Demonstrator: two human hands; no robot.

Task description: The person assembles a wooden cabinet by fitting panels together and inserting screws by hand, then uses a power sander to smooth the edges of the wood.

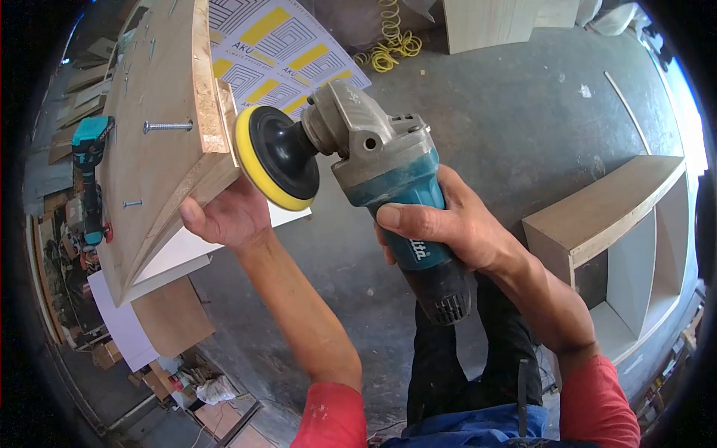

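A teal and grey angle grinder (396, 179) is in my right hand (467, 224), with the fingers wrapped round its body and the thumb across the front. Its black backing pad with a yellow foam rim (278, 158) stands upright, close against the edge of a curved wooden panel (168, 82). My left hand (235, 216) grips that panel from below, just under the pad, its thumb at the lower edge and its other fingers partly hidden behind the wood. Several screws stick out of the panel's face, a long one (168, 126) among them.
A teal cordless drill (92, 145) rests at the left of the panel. Printed sheets (272, 48) and a coiled yellow hose (393, 52) are at the back. An open-shelved wooden cabinet (597, 213) stands at the right on the grey floor (500, 97). Boards and scraps lie lower left.
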